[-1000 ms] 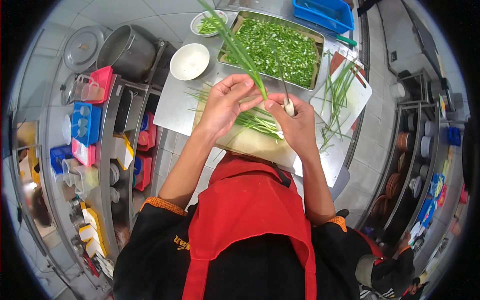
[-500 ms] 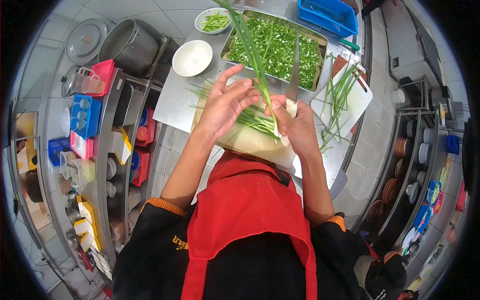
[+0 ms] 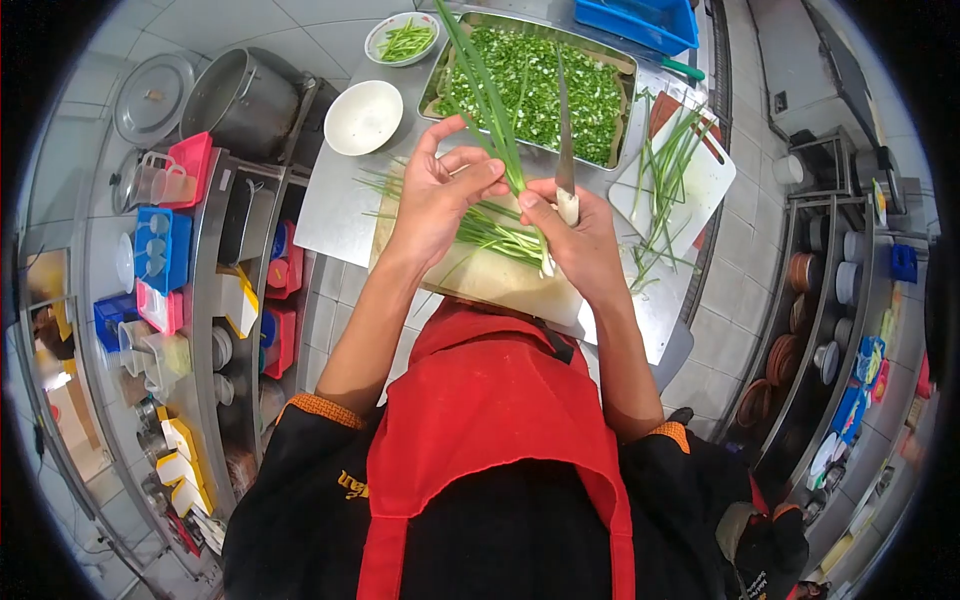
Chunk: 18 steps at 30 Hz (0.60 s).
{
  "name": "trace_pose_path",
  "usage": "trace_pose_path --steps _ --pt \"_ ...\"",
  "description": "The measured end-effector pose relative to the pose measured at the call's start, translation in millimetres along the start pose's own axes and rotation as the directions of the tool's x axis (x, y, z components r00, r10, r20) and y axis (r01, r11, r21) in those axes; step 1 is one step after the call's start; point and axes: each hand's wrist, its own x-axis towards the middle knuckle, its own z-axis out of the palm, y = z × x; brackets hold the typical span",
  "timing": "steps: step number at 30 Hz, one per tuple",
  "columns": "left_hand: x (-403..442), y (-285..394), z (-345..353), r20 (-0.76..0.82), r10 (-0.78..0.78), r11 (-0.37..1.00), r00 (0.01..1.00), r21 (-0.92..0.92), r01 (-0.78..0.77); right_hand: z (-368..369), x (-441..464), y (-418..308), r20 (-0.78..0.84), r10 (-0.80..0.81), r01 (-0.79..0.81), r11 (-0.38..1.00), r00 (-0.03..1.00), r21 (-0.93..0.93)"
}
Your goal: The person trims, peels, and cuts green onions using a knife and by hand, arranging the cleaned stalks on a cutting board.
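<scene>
My right hand grips a knife by its pale handle, blade pointing up and away from me. Its thumb and finger also pinch a long spring onion partway up the stalk, the white end hanging below. Thumb and fingertips of my left hand come together at the stalk's left side, against its green leaves; the exact contact is partly hidden. Beneath both hands, more spring onions lie on a pale cutting board.
A metal tray of chopped greens stands beyond my hands. Two bowls, one white and one with cut green pieces, sit to its left. Loose spring onions lie on a white board at right, near a blue bin.
My left thumb and fingers have closed in on the stalk. My right thumb now holds the spring onion higher above its white end. The whole view has shifted slightly.
</scene>
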Motion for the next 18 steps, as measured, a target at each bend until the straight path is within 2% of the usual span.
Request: trace_pose_path --steps 1,3,7,9,13,15,18 --pt "0 0 0 0.004 -0.003 1.000 1.000 -0.001 0.003 1 0 -1 -0.005 0.001 -0.001 1.000 1.000 -0.001" --pt "0 -1 -1 0.072 -0.028 0.968 0.997 -0.247 0.045 1 0 -3 -0.033 -0.015 0.018 0.995 0.999 0.094" --pt "-6 -17 -1 0.058 -0.078 0.964 0.995 -0.249 0.090 -1 5 -4 -0.026 0.002 0.003 0.983 1.000 0.184" --pt "-9 -24 -5 0.235 -0.103 0.982 0.967 -0.133 0.137 -1 5 -2 -0.009 -0.003 0.005 0.970 1.000 0.242" --pt "-7 -27 -3 0.192 -0.063 0.998 0.979 0.001 0.064 -5 6 -1 -0.055 -0.006 0.017 0.978 0.998 0.207" --pt "-8 -26 -2 0.196 -0.078 0.997 0.977 0.032 0.073 -10 4 -6 -0.017 0.081 -0.078 0.988 0.997 0.133" --pt "-10 -25 1 0.199 -0.108 0.992 0.974 -0.037 0.118 -13 3 -7 0.001 0.101 -0.101 0.990 0.995 0.100"
